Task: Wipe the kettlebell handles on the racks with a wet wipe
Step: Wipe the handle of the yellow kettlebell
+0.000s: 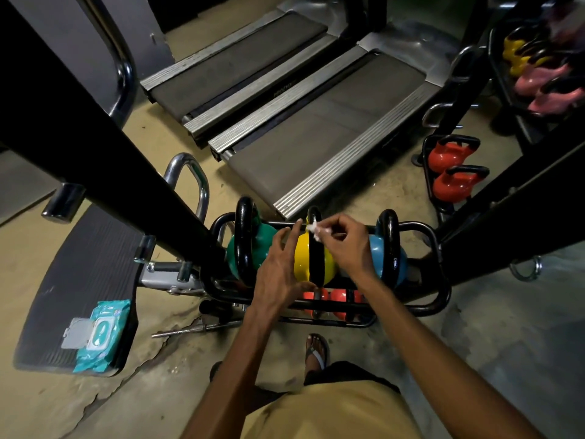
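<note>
Three kettlebells stand in a row on the top tier of a black rack point(441, 299): green point(266, 245), yellow point(305, 261) and blue point(378, 255), each with a black handle. My right hand point(346, 245) pinches a small white wet wipe point(313, 229) against the top of the yellow kettlebell's handle point(316, 248). Beside that kettlebell on the left, my left hand point(278, 264) hovers with straight, spread fingers and holds nothing. Red kettlebells point(340, 301) sit on the lower tier.
A teal wet-wipe pack point(101, 334) with its lid flipped open lies on a black mat at lower left. A thick black machine beam point(104, 153) crosses above the rack's left end. Two treadmills point(316, 122) lie beyond. Another rack with red kettlebells point(452, 169) stands at right.
</note>
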Motion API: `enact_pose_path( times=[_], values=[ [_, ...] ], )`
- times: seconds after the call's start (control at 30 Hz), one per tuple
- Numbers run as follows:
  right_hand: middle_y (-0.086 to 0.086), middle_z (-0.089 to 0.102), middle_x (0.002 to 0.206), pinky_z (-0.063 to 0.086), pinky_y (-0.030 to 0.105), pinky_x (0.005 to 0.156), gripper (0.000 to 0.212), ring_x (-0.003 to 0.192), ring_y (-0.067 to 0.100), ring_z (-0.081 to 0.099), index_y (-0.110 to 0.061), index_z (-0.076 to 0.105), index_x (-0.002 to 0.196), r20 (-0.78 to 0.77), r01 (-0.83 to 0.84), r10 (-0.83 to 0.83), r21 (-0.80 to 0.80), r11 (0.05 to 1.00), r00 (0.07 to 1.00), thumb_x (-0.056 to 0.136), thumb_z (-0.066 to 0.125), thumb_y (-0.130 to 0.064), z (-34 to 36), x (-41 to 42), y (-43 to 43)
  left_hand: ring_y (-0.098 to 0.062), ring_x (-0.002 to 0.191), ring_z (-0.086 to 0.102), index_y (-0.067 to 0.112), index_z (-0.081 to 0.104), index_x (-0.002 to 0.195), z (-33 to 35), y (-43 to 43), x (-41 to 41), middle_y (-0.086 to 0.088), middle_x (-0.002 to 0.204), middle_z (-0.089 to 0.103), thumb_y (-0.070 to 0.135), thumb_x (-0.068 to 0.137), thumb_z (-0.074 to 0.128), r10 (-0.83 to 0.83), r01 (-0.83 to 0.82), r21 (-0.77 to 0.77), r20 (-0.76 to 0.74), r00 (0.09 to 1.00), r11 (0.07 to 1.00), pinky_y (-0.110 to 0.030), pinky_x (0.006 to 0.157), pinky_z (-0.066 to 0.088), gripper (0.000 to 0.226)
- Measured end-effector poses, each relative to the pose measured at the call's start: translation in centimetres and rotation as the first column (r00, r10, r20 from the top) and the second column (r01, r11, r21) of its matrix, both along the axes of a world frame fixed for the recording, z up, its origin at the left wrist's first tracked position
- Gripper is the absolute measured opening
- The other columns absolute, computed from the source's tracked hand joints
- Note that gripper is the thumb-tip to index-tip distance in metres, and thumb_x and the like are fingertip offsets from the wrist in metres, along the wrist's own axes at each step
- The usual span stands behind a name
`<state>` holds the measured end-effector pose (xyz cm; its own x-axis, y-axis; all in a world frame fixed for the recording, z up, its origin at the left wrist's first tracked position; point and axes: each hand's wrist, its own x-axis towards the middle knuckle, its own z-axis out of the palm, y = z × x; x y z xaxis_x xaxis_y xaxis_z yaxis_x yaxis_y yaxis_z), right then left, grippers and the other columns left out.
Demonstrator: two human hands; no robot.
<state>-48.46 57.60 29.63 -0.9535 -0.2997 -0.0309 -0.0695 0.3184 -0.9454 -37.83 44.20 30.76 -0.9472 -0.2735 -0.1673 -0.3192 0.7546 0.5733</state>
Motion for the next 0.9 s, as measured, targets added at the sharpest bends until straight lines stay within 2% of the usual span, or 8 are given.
enact_pose_path(
  times=[0.13, 0.23, 0.3, 0.47, 0.57, 0.67, 0.8, 0.9],
  values=[
    [-0.009, 0.059, 0.098, 0.05, 0.013, 0.075, 0.012, 0.089, 0.002, 0.06, -0.019, 0.072, 0.094, -0.242, -0.063, 0.096, 0.142, 0.988, 0.966, 0.085, 0.079, -0.022, -0.4, 4.9, 1.4, -0.032, 0.135, 0.047, 0.044, 0.004, 0.159, -0.1, -0.9, -0.1, -0.002, 0.163, 0.016, 0.03, 0.06, 0.095, -0.175, 0.175, 0.007, -0.006, 0.985, 0.985, -0.05, 0.087, 0.058, 0.135],
    [-0.006, 0.055, 0.099, 0.05, 0.014, 0.077, 0.017, 0.09, 0.002, 0.055, -0.013, 0.075, 0.097, -0.342, -0.057, 0.122, 0.196, 0.979, 0.932, 0.083, 0.082, -0.017, -1.5, 7.0, 2.0, -0.034, 0.128, 0.053, 0.047, 0.001, 0.158, -0.3, -1.7, -0.2, -0.006, 0.163, 0.016, 0.011, 0.066, 0.086, -0.253, 0.253, -0.023, -0.006, 0.967, 0.967, -0.039, 0.073, 0.058, 0.13],
    [-0.003, 0.055, 0.097, 0.047, 0.013, 0.076, 0.013, 0.089, 0.006, 0.053, -0.011, 0.075, 0.094, -0.396, -0.052, 0.142, 0.23, 0.972, 0.907, 0.084, 0.081, -0.018, -2.0, 7.9, 2.1, -0.035, 0.121, 0.056, 0.048, 0.003, 0.158, -0.4, -2.0, -0.4, -0.007, 0.163, 0.016, 0.003, 0.069, 0.076, -0.265, 0.264, -0.031, -0.006, 0.964, 0.964, -0.032, 0.065, 0.052, 0.124],
    [-0.002, 0.053, 0.094, 0.045, 0.017, 0.076, 0.01, 0.088, 0.01, 0.052, -0.012, 0.076, 0.091, -0.409, -0.052, 0.14, 0.219, 0.974, 0.902, 0.085, 0.08, -0.019, -2.5, 9.0, 2.5, -0.032, 0.12, 0.056, 0.048, 0.004, 0.158, -0.1, -2.1, -0.5, -0.006, 0.162, 0.016, 0.006, 0.068, 0.081, -0.274, 0.274, -0.021, 0.005, 0.962, 0.961, -0.031, 0.069, 0.055, 0.125],
    [-0.004, 0.054, 0.095, 0.045, 0.012, 0.074, 0.012, 0.087, 0.006, 0.057, -0.014, 0.071, 0.085, -0.298, -0.056, 0.097, 0.141, 0.988, 0.95, 0.08, 0.082, -0.013, -3.1, 9.7, 3.1, -0.032, 0.127, 0.051, 0.048, 0.002, 0.158, -0.1, -2.1, -0.4, -0.008, 0.161, 0.018, 0.004, 0.067, 0.08, -0.278, 0.278, -0.014, 0.005, 0.961, 0.96, -0.032, 0.076, 0.055, 0.127],
    [-0.007, 0.062, 0.088, 0.048, 0.011, 0.072, 0.018, 0.083, 0.006, 0.063, -0.017, 0.067, 0.08, -0.063, 0.015, -0.016, -0.009, 1.0, 0.998, 0.078, 0.081, -0.006, -3.5, 10.0, 3.7, -0.033, 0.132, 0.047, 0.048, 0.002, 0.158, -0.2, -2.2, -0.3, -0.01, 0.161, 0.019, 0.007, 0.067, 0.079, -0.28, 0.28, -0.014, 0.009, 0.96, 0.96, -0.028, 0.08, 0.049, 0.126],
    [-0.006, 0.074, 0.086, 0.058, 0.032, 0.076, 0.013, 0.084, 0.009, 0.07, -0.019, 0.072, 0.085, 0.302, 0.158, -0.118, -0.111, 0.981, 0.946, 0.082, 0.08, -0.009, -4.4, 9.2, 3.9, -0.033, 0.132, 0.048, 0.049, 0.002, 0.157, -0.1, -2.1, -0.4, -0.01, 0.162, 0.019, 0.011, 0.067, 0.083, -0.272, 0.272, -0.025, 0.014, 0.962, 0.962, -0.031, 0.082, 0.052, 0.127],
    [-0.005, 0.075, 0.091, 0.059, 0.041, 0.082, 0.01, 0.092, 0.017, 0.071, -0.024, 0.074, 0.088, 0.416, 0.204, -0.144, -0.103, 0.974, 0.898, 0.084, 0.079, -0.016, -4.9, 8.5, 3.7, -0.033, 0.131, 0.05, 0.05, 0.001, 0.157, 0.0, -1.9, -0.5, -0.009, 0.162, 0.02, 0.01, 0.066, 0.082, -0.265, 0.265, -0.005, 0.02, 0.964, 0.964, -0.036, 0.082, 0.057, 0.128]
  ],
)
